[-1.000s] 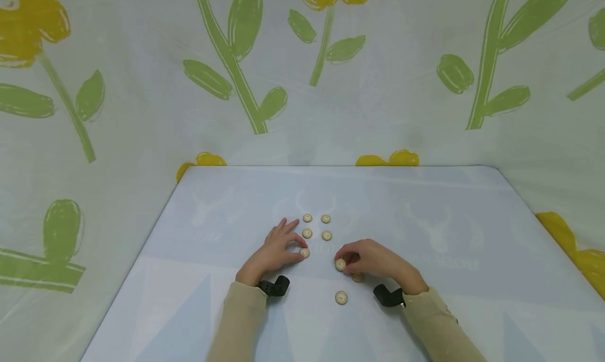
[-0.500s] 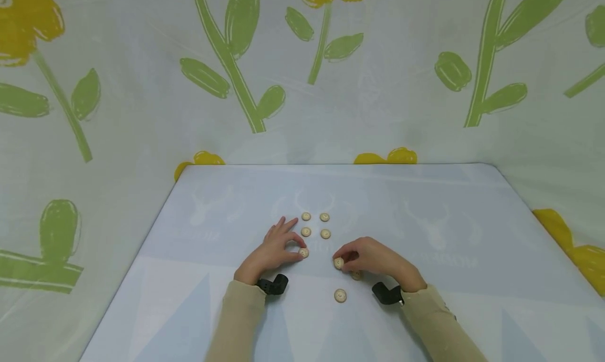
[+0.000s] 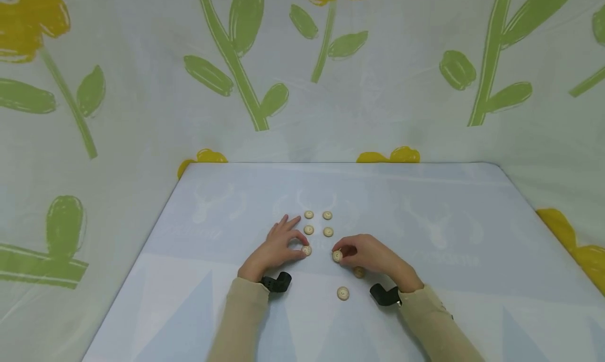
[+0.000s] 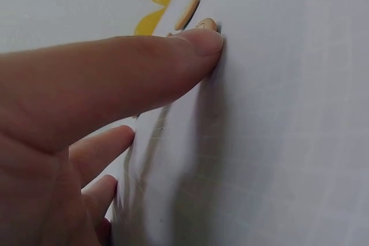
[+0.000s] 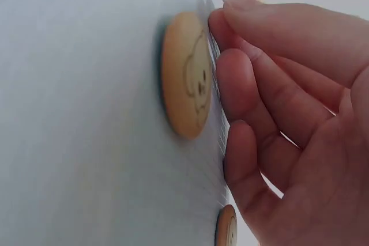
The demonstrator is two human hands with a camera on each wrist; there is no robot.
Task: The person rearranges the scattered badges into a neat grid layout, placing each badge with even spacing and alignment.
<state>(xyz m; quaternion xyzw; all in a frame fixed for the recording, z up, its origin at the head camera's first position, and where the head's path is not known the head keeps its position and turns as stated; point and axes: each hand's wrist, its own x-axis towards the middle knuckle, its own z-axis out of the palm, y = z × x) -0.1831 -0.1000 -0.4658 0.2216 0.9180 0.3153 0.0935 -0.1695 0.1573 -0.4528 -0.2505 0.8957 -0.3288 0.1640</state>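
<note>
My left hand (image 3: 276, 250) pinches a round wooden disc (image 3: 306, 250) between thumb and index finger, right at the tabletop; its other fingers spread outward. In the left wrist view the thumb covers most of that disc. To the right, my right hand (image 3: 366, 254) pinches another wooden disc (image 3: 337, 256) at its fingertips. Below that hand's curled fingers lies a third disc (image 3: 359, 272), partly overlapped by the hand. The right wrist view shows a nearby disc (image 5: 187, 76) with a line-drawn animal face.
Beyond the hands, several discs lie in two short columns, among them a far left disc (image 3: 309, 214) and a near right disc (image 3: 328, 231). Another disc (image 3: 342, 293) lies nearer the person. A flower-patterned curtain (image 3: 378, 115) rises behind the pale table (image 3: 472, 204).
My right hand has moved a little forward and left with its disc, closer to the left hand. More of the disc below it shows now. The left hand keeps its place.
</note>
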